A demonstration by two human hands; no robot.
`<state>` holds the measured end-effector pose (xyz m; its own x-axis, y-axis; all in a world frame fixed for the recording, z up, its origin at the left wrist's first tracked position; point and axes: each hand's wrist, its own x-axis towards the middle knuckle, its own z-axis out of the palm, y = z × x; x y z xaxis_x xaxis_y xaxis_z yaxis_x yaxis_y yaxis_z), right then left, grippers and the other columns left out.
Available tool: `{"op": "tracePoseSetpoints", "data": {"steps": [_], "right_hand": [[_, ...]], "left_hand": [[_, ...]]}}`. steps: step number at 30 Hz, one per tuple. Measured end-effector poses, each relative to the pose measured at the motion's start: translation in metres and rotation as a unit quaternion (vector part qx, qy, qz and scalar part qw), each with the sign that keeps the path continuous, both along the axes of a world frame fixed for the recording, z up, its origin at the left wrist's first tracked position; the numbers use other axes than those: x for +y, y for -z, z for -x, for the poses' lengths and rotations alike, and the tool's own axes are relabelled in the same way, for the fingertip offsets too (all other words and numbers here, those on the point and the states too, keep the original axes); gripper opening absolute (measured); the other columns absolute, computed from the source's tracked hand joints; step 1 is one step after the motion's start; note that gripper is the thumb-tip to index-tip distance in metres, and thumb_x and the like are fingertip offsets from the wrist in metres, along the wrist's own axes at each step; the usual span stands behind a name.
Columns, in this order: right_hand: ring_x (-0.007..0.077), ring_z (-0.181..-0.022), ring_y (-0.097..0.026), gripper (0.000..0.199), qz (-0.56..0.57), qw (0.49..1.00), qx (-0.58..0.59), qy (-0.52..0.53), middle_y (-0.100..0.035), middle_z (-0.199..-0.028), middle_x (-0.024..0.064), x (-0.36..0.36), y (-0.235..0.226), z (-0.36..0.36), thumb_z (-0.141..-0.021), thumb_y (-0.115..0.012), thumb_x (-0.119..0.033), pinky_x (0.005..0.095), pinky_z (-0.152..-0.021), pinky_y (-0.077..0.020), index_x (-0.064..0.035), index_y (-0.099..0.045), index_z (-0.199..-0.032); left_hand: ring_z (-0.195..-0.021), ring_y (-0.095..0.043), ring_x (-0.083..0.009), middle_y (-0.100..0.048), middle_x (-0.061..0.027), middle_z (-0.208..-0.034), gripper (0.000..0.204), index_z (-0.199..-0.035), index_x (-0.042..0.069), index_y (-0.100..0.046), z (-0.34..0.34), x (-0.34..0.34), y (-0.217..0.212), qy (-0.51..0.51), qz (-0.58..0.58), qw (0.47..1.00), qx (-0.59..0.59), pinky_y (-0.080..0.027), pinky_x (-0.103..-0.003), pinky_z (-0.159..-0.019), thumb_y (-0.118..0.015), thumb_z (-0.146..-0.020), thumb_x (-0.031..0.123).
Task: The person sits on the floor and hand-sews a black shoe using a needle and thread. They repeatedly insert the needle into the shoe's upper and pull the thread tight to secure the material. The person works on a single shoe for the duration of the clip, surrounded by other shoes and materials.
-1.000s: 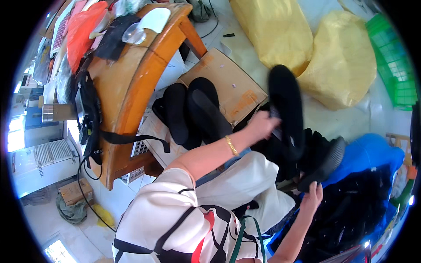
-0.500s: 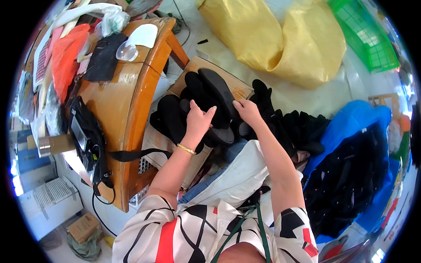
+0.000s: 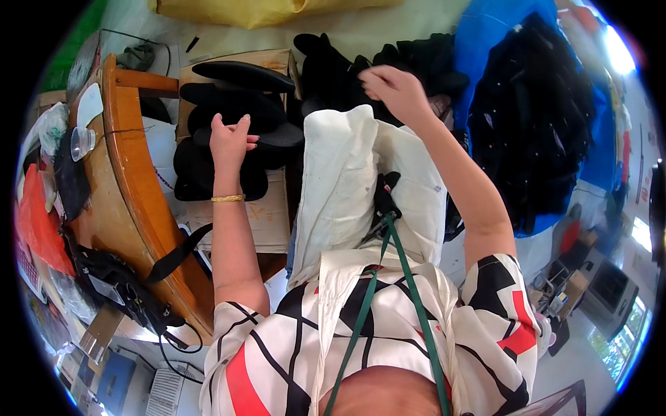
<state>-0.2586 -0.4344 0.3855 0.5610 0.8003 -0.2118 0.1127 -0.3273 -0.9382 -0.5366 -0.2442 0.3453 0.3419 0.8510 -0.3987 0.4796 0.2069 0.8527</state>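
Note:
Black slippers (image 3: 239, 104) lie stacked on a cardboard box (image 3: 267, 232) in front of me, to the left. The topmost one (image 3: 243, 75) is turned sole upward. My left hand (image 3: 232, 142) is over the lower slippers with thumb and fingers apart, and nothing shows in its grasp. My right hand (image 3: 397, 90) is raised away from the stack, in front of more black footwear (image 3: 333, 76). Its fingers are curled together and slightly blurred; anything inside them is hidden.
A wooden table (image 3: 132, 187) at the left carries a black bag (image 3: 114, 284) and a red plastic bag (image 3: 41, 222). A blue sack (image 3: 479, 41) of black items (image 3: 527, 125) stands at the right. White cloth (image 3: 333, 173) covers my lap.
My right hand has let go of the slipper and moved right. My left hand stays by the stack. The view has turned to the right.

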Motion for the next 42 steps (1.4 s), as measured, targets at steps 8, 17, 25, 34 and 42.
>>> {"op": "tracePoseSetpoints", "data": {"steps": [8, 17, 25, 34, 42], "right_hand": [[0.009, -0.07, -0.059, 0.018, 0.043, 0.985, -0.051, 0.157, -0.065, -0.079, 0.0021, -0.201, -0.042, 0.036, -0.097, -0.062, -0.015, 0.0231, -0.066, -0.0467, 0.0018, -0.07, -0.098], [0.0077, -0.073, -0.06, 0.021, -0.041, 0.923, 0.126, 0.362, -0.066, -0.085, 0.0013, -0.3, -0.029, 0.069, -0.101, -0.062, -0.019, 0.0237, -0.069, -0.052, 0.0008, -0.068, -0.104], [0.0193, -0.079, -0.062, 0.02, 0.062, 0.945, -0.227, 0.227, -0.063, -0.091, 0.0107, -0.287, -0.019, 0.095, -0.089, -0.071, -0.011, 0.0292, -0.072, -0.051, -0.0014, -0.065, -0.105], [0.0237, -0.072, -0.059, 0.01, 0.005, 0.933, -0.272, 0.235, -0.058, -0.082, 0.0104, -0.304, -0.011, 0.092, -0.088, -0.07, -0.008, 0.0334, -0.067, -0.0495, -0.0022, -0.062, -0.09], [0.0139, -0.069, -0.054, 0.013, -0.04, 0.928, -0.235, 0.286, -0.061, -0.084, 0.0064, -0.333, -0.014, 0.104, -0.096, -0.066, -0.013, 0.0254, -0.065, -0.0461, 0.0004, -0.066, -0.095]], "left_hand": [[-0.09, -0.068, -0.0363, -0.07, -0.0188, -0.092, 0.059, -0.131, -0.008, -0.05, -0.009, -0.01, -0.001, 0.125, -0.229, 0.95, 0.169, -0.054, -0.045, -0.082, -0.068, -0.087, 0.028], [-0.084, -0.065, -0.0253, -0.067, -0.0081, -0.09, 0.029, -0.106, 0.005, -0.067, -0.082, -0.097, -0.043, 0.314, -0.348, 0.883, -0.016, -0.054, -0.035, -0.072, -0.072, -0.086, 0.026], [-0.088, -0.06, -0.0274, -0.057, -0.0075, -0.088, 0.033, -0.093, 0.008, -0.057, -0.088, -0.169, -0.044, 0.391, -0.564, 0.712, 0.152, -0.055, -0.037, -0.071, -0.071, -0.085, 0.037], [-0.091, -0.062, -0.0312, -0.058, -0.0105, -0.091, 0.026, -0.093, 0.008, -0.05, -0.071, -0.127, -0.061, 0.326, -0.595, 0.699, 0.226, -0.055, -0.042, -0.073, -0.063, -0.093, 0.031], [-0.077, -0.061, -0.0307, -0.065, -0.0111, -0.093, 0.02, -0.098, 0.005, -0.066, -0.062, -0.233, -0.086, 0.44, -0.443, 0.777, -0.084, -0.051, -0.038, -0.07, -0.073, -0.086, 0.019]]}}
